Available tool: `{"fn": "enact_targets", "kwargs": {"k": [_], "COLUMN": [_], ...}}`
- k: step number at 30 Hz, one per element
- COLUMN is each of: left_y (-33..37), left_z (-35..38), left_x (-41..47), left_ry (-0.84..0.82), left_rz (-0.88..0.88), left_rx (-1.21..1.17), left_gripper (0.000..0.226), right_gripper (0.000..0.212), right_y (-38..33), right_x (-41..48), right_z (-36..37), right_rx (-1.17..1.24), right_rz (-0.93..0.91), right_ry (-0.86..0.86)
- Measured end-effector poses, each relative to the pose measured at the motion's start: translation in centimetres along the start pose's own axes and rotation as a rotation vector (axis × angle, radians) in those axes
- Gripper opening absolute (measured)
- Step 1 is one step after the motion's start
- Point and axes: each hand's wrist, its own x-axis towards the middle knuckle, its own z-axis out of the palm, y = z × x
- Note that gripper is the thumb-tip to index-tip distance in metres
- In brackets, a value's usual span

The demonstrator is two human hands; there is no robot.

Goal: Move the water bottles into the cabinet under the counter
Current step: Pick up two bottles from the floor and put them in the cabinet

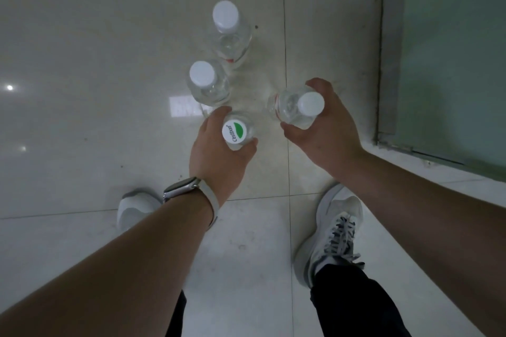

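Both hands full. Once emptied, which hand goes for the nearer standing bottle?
Left, likely. The left hand, gripping the green-logo bottle, is right beside the nearer standing bottle; the right hand holds its tilted bottle farther to the side.

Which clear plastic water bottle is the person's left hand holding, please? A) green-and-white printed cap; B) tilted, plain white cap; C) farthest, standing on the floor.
A: the left hand curls round the clear plastic bottle with the green-and-white printed cap, while the right hand grips the tilted plain-capped bottle.
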Motion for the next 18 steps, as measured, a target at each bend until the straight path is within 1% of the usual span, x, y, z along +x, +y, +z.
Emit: {"fn": "enact_targets", "kwargs": {"k": [6,9,12,15,18], "left_y": [2.6,5.0,7.8,10.7,14.1], "left_z": [-3.2,-6.0,-9.5,-13.8,-19.1], "left_x": [-3.0,-4.7,-6.5,-8.8,-12.0], "left_ry": [-0.035,-0.036,-0.046,-0.008,0.072], "left_rz": [0.0,0.006,0.039,0.061,0.062], "left_rx": [-0.004,0.003,-0.007,-0.054,-0.101], "left_gripper": [0.062,0.064,0.059,0.057,0.057], "right_gripper": [0.079,0.08,0.079,0.078,0.077], "right_y": [-3.3,-6.2,-9.7,-13.8,-18.8], "right_x": [-2.1,-3.4,-4.7,-6.0,-7.8], "right_z": [-3.6,-6.6,-10.0,-13.7,-17.9], "right_rx": [-0.001,0.014,0.034,0.05,0.071], "right_rz": [0.022,0.033,0.027,0.029,0.015], "right_ry": [-0.033,-0.037,-0.044,-0.054,-0.052]}}
